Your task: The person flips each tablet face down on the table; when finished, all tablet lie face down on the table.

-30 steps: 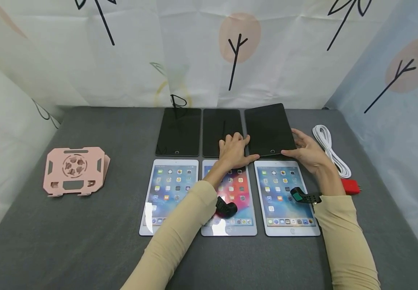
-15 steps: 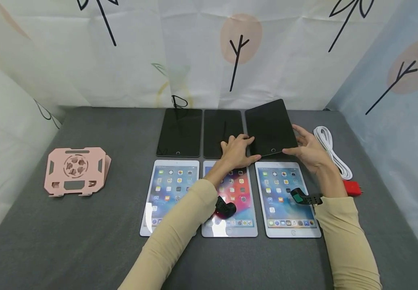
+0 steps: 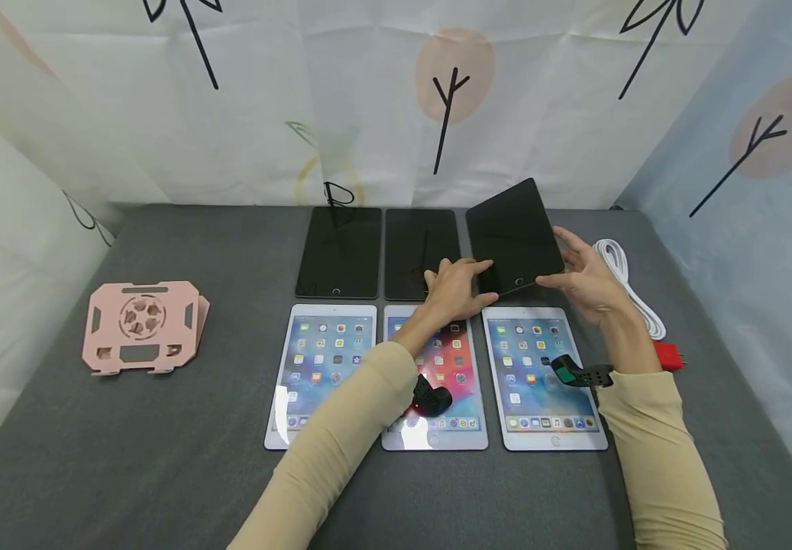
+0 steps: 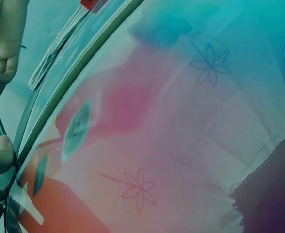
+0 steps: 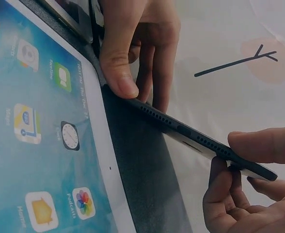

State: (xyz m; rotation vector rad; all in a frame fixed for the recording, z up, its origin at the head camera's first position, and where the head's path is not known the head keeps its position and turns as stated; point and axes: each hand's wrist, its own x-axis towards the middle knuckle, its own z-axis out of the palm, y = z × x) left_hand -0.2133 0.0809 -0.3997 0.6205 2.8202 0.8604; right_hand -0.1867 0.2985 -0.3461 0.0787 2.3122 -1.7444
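Observation:
A black tablet (image 3: 515,229) stands tilted at the back right, its right side raised off the grey cloth. My right hand (image 3: 591,283) grips its right edge near the home-button end, thumb on the screen side and fingers underneath, as the right wrist view shows. At the opposite corner, my left hand (image 3: 452,292) pinches the tablet between thumb and fingers. The speaker holes on the tablet's end (image 5: 183,130) face the right wrist camera. In front lies a white tablet (image 3: 533,374) with its screen lit. The left wrist view is mostly reflections, with fingertips (image 4: 2,158) at its left edge.
Two more black tablets, one at far left (image 3: 338,252) and one in the middle (image 3: 421,237), lie flat in the back row. Two lit white tablets (image 3: 320,359) (image 3: 457,367) fill the front row. A pink stand (image 3: 141,328), white cable (image 3: 615,263) and red charger (image 3: 668,355) flank them.
The held black tablet has tilted further, its far right corner rising. My left hand has slid slightly right along with it, while my right hand has risen a little.

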